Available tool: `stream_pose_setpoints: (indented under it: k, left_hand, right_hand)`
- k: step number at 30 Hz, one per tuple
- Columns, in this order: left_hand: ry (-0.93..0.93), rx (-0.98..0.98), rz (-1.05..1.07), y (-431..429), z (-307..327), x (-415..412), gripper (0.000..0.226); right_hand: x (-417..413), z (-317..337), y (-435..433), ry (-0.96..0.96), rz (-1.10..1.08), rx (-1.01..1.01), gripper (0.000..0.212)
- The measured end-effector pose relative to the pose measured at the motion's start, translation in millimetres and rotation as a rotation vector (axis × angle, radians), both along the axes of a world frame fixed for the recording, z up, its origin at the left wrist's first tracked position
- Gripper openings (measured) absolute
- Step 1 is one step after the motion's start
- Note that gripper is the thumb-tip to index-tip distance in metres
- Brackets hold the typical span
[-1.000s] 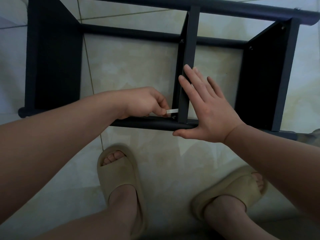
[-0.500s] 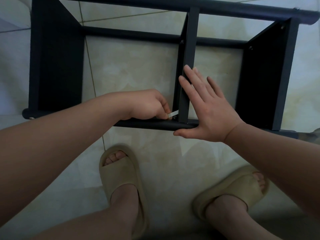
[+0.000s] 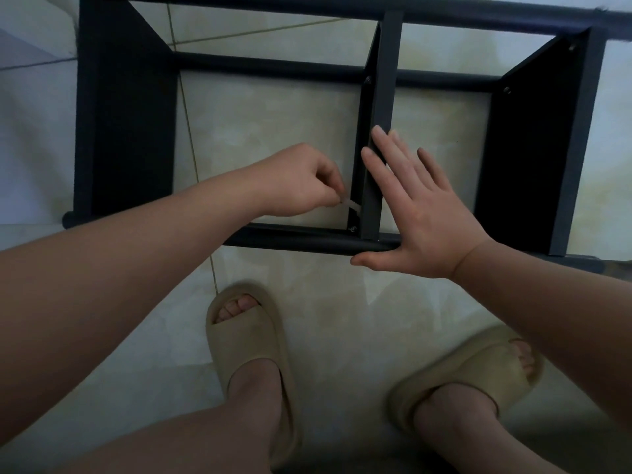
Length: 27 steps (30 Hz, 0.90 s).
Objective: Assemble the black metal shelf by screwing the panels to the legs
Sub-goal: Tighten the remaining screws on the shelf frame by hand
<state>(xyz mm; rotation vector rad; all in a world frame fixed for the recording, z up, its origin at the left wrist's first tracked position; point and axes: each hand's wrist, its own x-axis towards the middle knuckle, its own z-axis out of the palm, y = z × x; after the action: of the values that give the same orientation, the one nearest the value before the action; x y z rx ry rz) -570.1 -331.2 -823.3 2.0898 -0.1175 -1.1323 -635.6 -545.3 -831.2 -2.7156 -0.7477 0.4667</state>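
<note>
Since the earlier frames, the left hand has lifted a little away from the near leg, and the small silver key it holds now tilts down toward the screw instead of lying flat.

From the head view, the black shelf lies on its side on the pale tiled floor. The near leg is a round black tube that runs across the picture, and the middle panel stands on it. The left hand is just left of the middle panel, with its fingers pinched closed on the key. The tip of the key is close above the screw, which sits in the corner where the middle panel meets the near leg; I cannot tell if the tip touches it. The right hand is flat and open, grasping nothing. Its fingers rest against the right face of the middle panel and its thumb lies along the near leg. Another panel stands farther right of the middle panel. Below the near leg, two feet in beige slippers stand on the floor.
</note>
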Motion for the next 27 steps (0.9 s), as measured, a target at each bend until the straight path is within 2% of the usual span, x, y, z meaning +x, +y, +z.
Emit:
stream_pose_setpoints:
  k: [4,9,17,21,27]
  left_hand:
    - [0.047,-0.087,0.075,1.3,-0.7,-0.4,0.009]
    - [0.324,-0.25,0.394,-8.4,-4.0,-6.8,0.007]
    - [0.277,-0.137,0.483,-13.9,-8.1,-4.8,0.007]
    - [0.314,-0.154,0.548,-16.4,-8.4,-3.7,0.002]
    - [0.384,-0.159,0.556,-19.1,-4.4,-0.4,0.01]
  right_hand:
    - [0.3,0.2,-0.4,-0.001,0.0,0.0,0.123]
    - [0.6,0.2,-0.3,0.001,-0.003,0.003,0.124]
    - [0.5,-0.3,-0.8,-0.003,-0.007,0.02,0.123]
    - [0.2,-1.8,-0.4,-0.013,-0.01,0.025,0.123]
    - [0.8,-1.7,-0.8,-0.014,-0.015,0.031,0.123]
